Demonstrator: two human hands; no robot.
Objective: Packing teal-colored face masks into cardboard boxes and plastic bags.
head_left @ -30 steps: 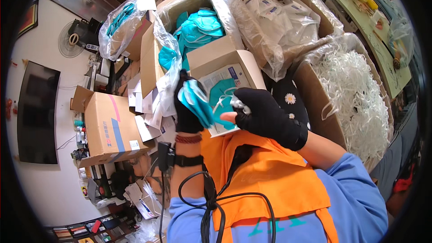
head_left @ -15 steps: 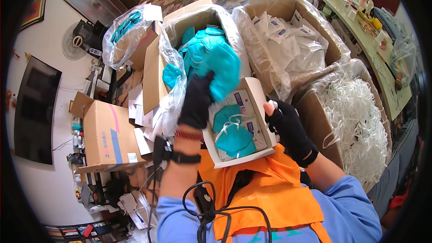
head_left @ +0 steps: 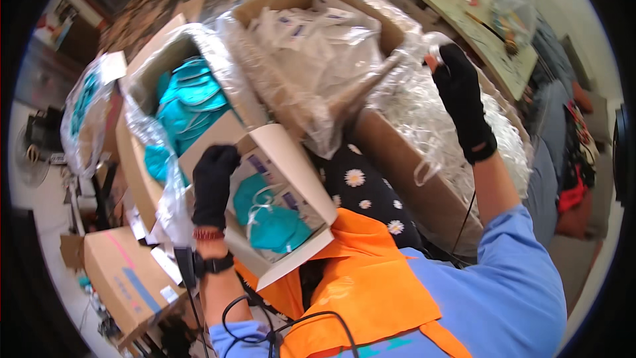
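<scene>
My left hand (head_left: 214,184), in a black fingerless glove, grips the left wall of a small white open carton (head_left: 301,176). Inside the carton, teal face masks (head_left: 268,219) with white straps lie over white printed packets (head_left: 260,164). My right hand (head_left: 460,93), gloved the same way, is raised over a big box heaped with white straps (head_left: 434,129). Its fingers are curled together; a whitish bit shows by the thumb, too blurred to make out. More teal masks (head_left: 192,103) fill a plastic-lined box beyond the carton.
Flat white packets (head_left: 324,43) fill a lined cardboard box (head_left: 291,103) at the far middle. A closed brown box (head_left: 129,278) stands at the left, near a bag of teal masks (head_left: 85,106). A cluttered pale table (head_left: 424,0) runs along the far right.
The teal masks in my left hand are let go, and that hand now holds the carton's wall. My right hand has left the carton and moved over the straps. The view has swung right.
</scene>
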